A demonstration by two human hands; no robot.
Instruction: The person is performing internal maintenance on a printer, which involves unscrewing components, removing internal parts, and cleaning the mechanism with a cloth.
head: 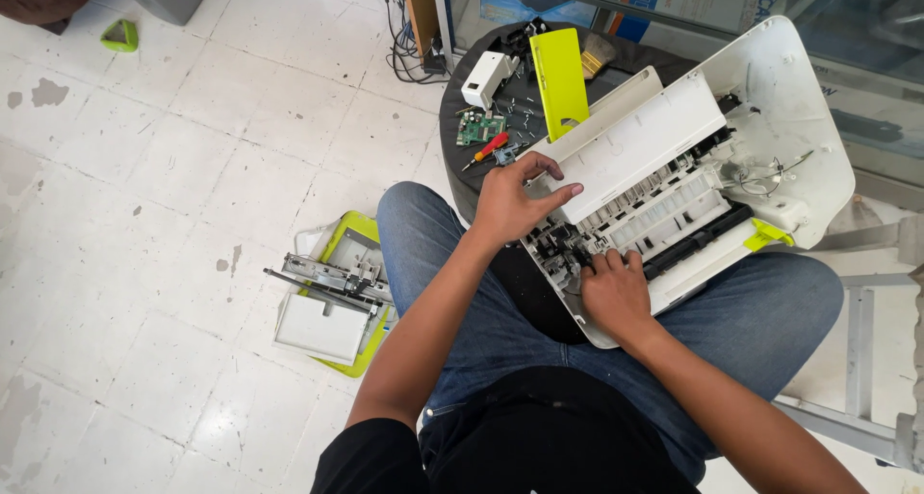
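Fingers of the left hand (507, 203) spread flat over the near-left edge of an opened white printer (664, 181) resting on the person's lap, while the right hand (613, 290) curls its fingertips into the black mechanism. A red-handled screwdriver (488, 150) lies on the dark stool (454, 118) beyond.

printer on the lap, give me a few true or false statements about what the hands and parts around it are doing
1. The left hand rests on the white printer. True.
2. The right hand holds the red-handled screwdriver. False: the screwdriver lies on the dark round stool; the right hand's fingers are in the printer's mechanism.
3. A green circuit board lies on the stool. True.
4. The floor is bare. False: a white and lime printer part lies on the tiles.
5. A lime panel stands behind the printer. True.
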